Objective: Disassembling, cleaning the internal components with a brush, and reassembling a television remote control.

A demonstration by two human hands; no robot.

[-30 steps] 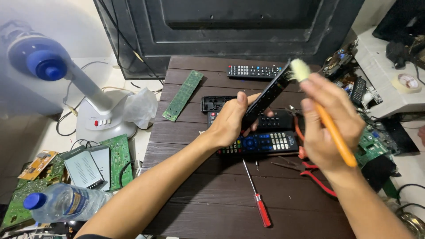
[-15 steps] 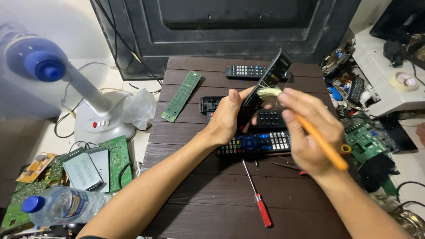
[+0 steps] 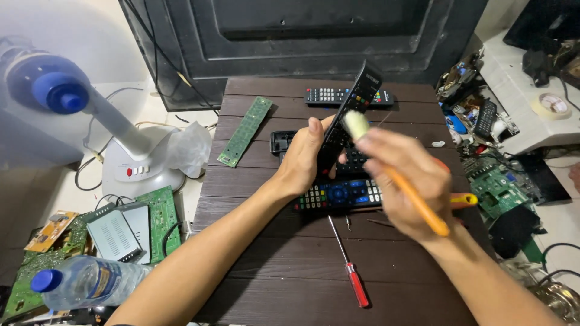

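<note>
Black remote casing [image 3: 352, 115], a long, slim plastic shell, held tilted above the middle of the dark slatted tabletop [image 3: 284, 265], upper end toward the far edge; your left hand [image 3: 302, 158] closes round its lower half, thumb up along the near side; your right hand [image 3: 406, 181], blurred, closes its fingers on the orange handle of a brush [image 3: 396, 175], whose pale bristle tuft touches the casing's face; half a second ago the tuft lay lower on the casing and the hand sat slightly nearer you; a second ago the brush stood clear of the casing, tuft raised.

Beneath the hands: a remote with coloured keys [image 3: 341, 194] flat on the tabletop; a second black remote [image 3: 338, 95] near the far edge; a narrow green circuit strip [image 3: 244, 130] toward the far left corner; a red-handled screwdriver [image 3: 348, 263], thin steel shaft, toward the near edge.

Off the left edge: a white fan base [image 3: 142, 166]; green circuit boards [image 3: 160, 220]; a clear plastic bottle [image 3: 90, 282] with blue cap, lying on its side, contents unclear.
</note>
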